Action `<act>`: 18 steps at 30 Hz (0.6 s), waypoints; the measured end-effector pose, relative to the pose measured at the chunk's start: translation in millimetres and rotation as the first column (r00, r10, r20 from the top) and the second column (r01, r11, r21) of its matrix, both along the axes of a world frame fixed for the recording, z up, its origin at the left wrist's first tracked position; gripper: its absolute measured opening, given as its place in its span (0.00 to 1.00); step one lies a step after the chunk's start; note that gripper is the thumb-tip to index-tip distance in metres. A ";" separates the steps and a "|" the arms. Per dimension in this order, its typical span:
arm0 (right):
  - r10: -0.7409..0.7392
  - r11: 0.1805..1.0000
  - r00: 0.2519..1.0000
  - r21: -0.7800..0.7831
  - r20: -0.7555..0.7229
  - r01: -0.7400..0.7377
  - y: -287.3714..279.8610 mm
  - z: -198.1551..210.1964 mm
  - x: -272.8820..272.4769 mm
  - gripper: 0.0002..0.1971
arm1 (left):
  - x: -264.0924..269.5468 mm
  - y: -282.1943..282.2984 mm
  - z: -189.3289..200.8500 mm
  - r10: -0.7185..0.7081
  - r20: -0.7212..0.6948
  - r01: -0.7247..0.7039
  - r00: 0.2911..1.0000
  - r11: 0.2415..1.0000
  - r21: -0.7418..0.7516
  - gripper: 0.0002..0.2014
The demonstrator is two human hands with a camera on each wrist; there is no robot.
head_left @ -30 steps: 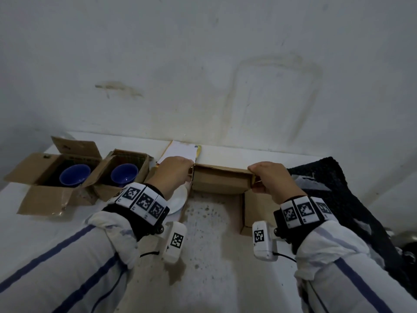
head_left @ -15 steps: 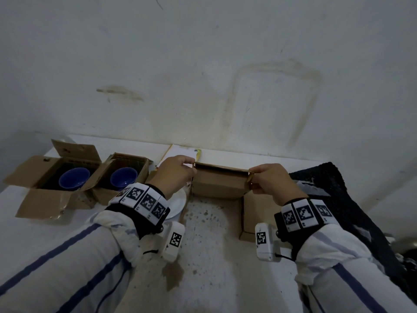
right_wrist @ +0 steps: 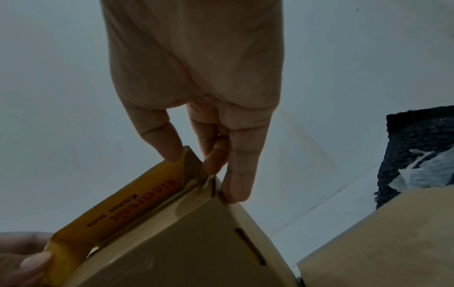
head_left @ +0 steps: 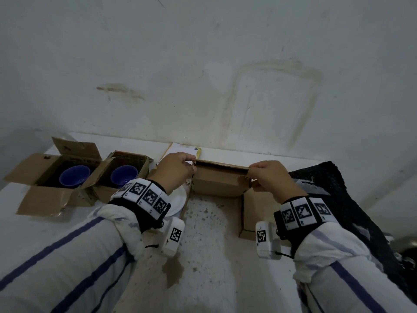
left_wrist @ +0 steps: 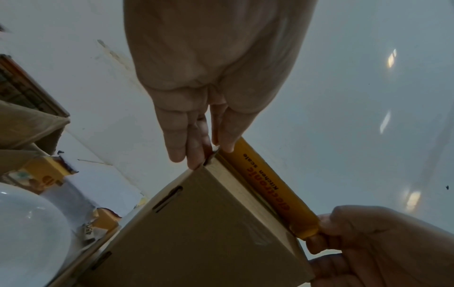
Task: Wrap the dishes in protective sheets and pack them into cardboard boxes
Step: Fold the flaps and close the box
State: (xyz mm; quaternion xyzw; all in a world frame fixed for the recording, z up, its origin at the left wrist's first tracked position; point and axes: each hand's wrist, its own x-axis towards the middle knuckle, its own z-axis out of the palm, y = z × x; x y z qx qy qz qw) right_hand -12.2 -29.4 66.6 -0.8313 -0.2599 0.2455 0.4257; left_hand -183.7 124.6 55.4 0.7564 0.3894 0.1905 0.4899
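Observation:
A brown cardboard box [head_left: 220, 184] stands at the back middle of the table, its raised panel facing me. My left hand [head_left: 178, 168] pinches its top left corner and my right hand [head_left: 268, 177] pinches its top right corner. In the left wrist view the left hand [left_wrist: 196, 153] nips the box [left_wrist: 209, 223] corner beside a yellow printed flap [left_wrist: 270, 192]. The right hand [right_wrist: 209, 170] pinches the box [right_wrist: 196, 242] next to the same flap [right_wrist: 127, 209]. A white plate [head_left: 178, 199] lies under my left wrist. What is inside the box is hidden.
Two open cardboard boxes at the left each hold a blue bowl [head_left: 74, 177] [head_left: 124, 176]. A black padded sheet [head_left: 338, 199] lies at the right. A loose cardboard flap [head_left: 252, 211] rests flat below my right hand. A wall stands close behind the table.
Both hands keep their pinch on the box's top corners. The raised panel stands slightly higher than a second ago; the two hands have barely shifted.

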 end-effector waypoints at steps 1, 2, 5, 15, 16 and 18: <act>-0.002 1.000 1.000 -0.007 0.030 0.002 1.1 -0.7 0.3 0.05 | 0.8 0.4 0.1 0.001 0.001 -0.001 1.000 1.000 -0.001 0.17; -0.008 1.000 0.998 -0.022 0.067 0.009 2.5 -2.5 1.3 0.08 | 1.5 0.4 0.4 0.001 0.002 -0.001 1.000 1.000 -0.001 0.17; -0.027 0.997 0.986 -0.064 0.167 0.038 7.0 -7.3 3.9 0.13 | 3.7 1.5 0.8 -0.002 -0.001 0.002 1.000 1.000 0.000 0.17; 0.033 0.986 0.930 -0.167 0.366 0.031 12.6 -12.4 8.2 0.13 | 8.5 5.8 -0.6 -0.021 -0.024 0.021 0.999 1.000 0.018 0.16; 0.037 0.985 0.922 -0.171 0.386 0.032 12.6 -11.9 6.8 0.13 | 8.9 6.4 -0.7 -0.020 -0.022 0.021 1.000 1.000 0.021 0.16; 0.030 0.985 0.911 -0.166 0.411 0.042 12.5 -11.2 2.8 0.14 | 9.3 6.8 -0.8 -0.023 -0.025 0.024 0.999 0.999 0.033 0.16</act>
